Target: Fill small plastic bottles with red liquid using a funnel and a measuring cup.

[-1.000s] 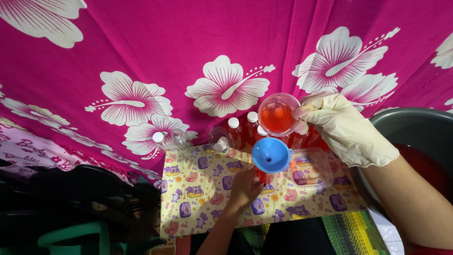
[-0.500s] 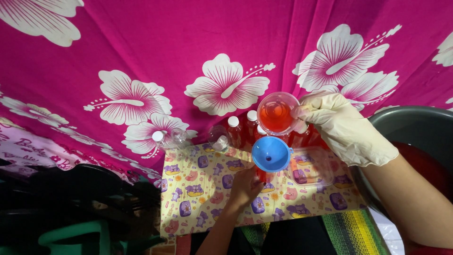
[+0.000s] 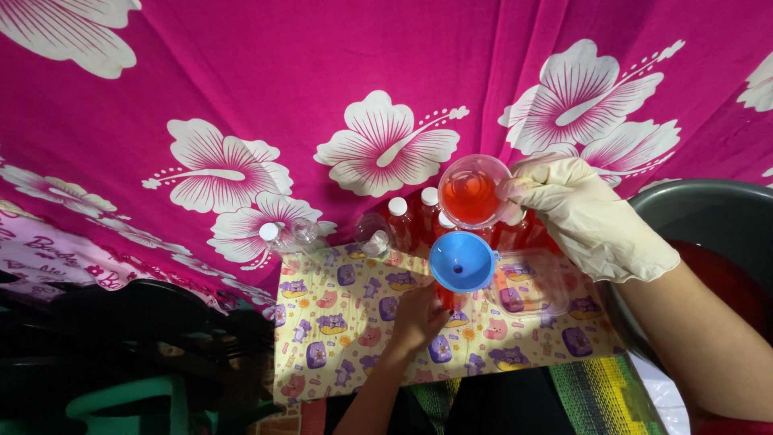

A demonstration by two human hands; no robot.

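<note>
My right hand (image 3: 584,213), in a cream glove, holds a clear plastic cup (image 3: 473,191) of red liquid just above and behind a blue funnel (image 3: 460,262). The funnel sits in the neck of a small bottle (image 3: 445,299) with red liquid in it. My bare left hand (image 3: 416,318) grips that bottle low down on a yellow patterned cloth (image 3: 346,322). Behind the funnel stand several white-capped bottles (image 3: 399,221) of red liquid.
Clear empty bottles (image 3: 299,235) stand at the cloth's back left. A clear plastic lid or tray (image 3: 531,282) lies right of the funnel. A dark grey basin (image 3: 708,221) of red liquid is at the right. Pink flowered fabric (image 3: 282,105) hangs behind.
</note>
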